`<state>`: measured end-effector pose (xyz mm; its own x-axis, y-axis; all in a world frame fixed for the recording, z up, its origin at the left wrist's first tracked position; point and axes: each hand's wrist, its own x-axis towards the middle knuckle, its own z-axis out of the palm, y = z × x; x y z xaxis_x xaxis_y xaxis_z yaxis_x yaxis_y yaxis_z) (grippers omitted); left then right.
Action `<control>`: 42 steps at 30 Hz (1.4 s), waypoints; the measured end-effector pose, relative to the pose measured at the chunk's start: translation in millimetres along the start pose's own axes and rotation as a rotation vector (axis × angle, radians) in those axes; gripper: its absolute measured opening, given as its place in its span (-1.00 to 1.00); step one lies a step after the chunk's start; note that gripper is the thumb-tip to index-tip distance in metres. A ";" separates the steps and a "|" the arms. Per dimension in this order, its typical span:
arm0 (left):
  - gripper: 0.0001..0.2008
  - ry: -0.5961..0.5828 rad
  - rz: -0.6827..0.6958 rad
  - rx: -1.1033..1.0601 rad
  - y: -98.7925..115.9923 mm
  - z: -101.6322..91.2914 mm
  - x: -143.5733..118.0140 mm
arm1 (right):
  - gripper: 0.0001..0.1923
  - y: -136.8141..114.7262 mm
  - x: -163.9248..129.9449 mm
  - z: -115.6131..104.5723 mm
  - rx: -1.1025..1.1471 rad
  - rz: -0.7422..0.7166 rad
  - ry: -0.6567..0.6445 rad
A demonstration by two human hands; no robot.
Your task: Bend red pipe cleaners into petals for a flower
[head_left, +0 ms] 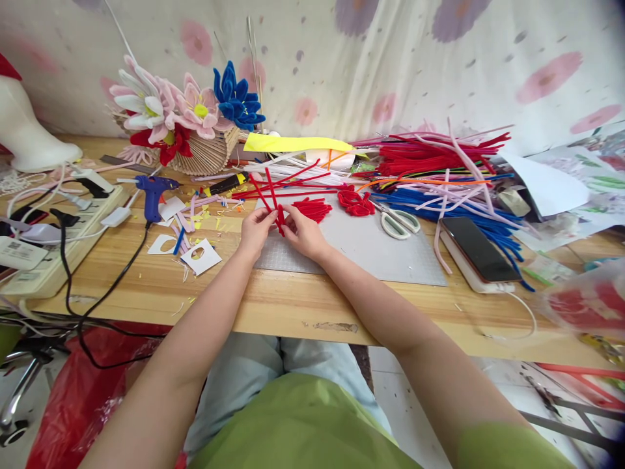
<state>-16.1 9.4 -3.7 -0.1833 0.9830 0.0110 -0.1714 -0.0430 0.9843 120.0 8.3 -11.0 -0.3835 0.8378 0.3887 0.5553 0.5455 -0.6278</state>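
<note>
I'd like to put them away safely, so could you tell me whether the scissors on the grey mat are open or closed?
Closed: the scissors lie flat, handles together, no gap between blades.

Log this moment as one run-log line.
left hand: pinching red pipe cleaners | right hand: pinching same | scissors: idle

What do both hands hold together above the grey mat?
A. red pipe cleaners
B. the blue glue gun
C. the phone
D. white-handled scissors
A: the left hand and the right hand pinch a bunch of red pipe cleaners between them, while the scissors, the glue gun and the phone lie untouched on the table.
</note>
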 end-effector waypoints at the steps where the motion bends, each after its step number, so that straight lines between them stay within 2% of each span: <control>1: -0.75 0.014 0.010 0.011 0.3 -0.7 0.3 | -0.48 -0.4 -0.1 -0.6 -0.036 -0.004 -0.022; 5: -0.77 0.074 0.019 -0.002 1.3 -1.7 1.3 | -0.40 -3.2 0.3 -3.0 -0.199 -0.009 -0.149; 7: -0.77 0.078 0.039 -0.013 1.6 -0.4 0.7 | -0.38 -5.6 0.5 -3.9 -0.255 0.010 -0.173; 11: -0.79 0.059 0.120 -0.020 2.0 4.0 -2.1 | -0.34 -8.1 0.4 -4.5 -0.229 0.045 -0.195; 15: -0.81 0.104 0.171 -0.017 1.6 4.3 -2.2 | -0.38 -0.6 2.0 0.0 0.050 0.066 -0.235; 19: -0.81 0.092 0.207 0.039 -0.6 0.6 0.3 | -0.32 7.3 4.6 3.7 0.397 0.114 -0.245; 23: -0.81 0.109 0.300 0.187 -3.3 -2.7 1.8 | -0.39 3.8 5.9 -0.5 0.721 0.206 -0.316; 25: -0.79 0.147 0.319 0.248 -5.2 -4.3 3.5 | -0.45 1.7 6.6 -2.6 0.812 0.295 -0.277; 28: -0.75 0.195 0.306 0.227 -8.7 -7.5 8.0 | -0.55 3.1 7.9 -3.5 0.841 0.396 -0.192; 30: -0.72 0.227 0.286 0.202 -10.6 -9.9 11.3 | -0.63 6.1 8.3 -3.3 0.841 0.408 -0.165; 33: -0.70 0.238 0.265 0.212 -11.9 -12.5 13.6 | -0.62 9.3 7.9 -3.4 0.780 0.349 -0.113; 35: -0.68 0.203 0.238 0.222 -11.6 -12.5 12.7 | -0.61 9.5 7.2 -3.6 0.710 0.289 -0.077; 38: -0.65 0.095 0.165 0.224 -10.0 -10.3 9.7 | -0.69 9.0 6.4 -3.7 0.645 0.246 -0.046; 42: -0.63 -0.020 0.100 0.191 -7.6 -8.1 8.0 | -0.68 11.1 6.0 -5.8 0.701 0.323 -0.009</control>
<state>-24.1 16.1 -12.5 -0.1706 0.9790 0.1117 0.0337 -0.1075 0.9936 128.2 19.6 -11.8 -0.2897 0.9508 0.1102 0.0448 0.1285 -0.9907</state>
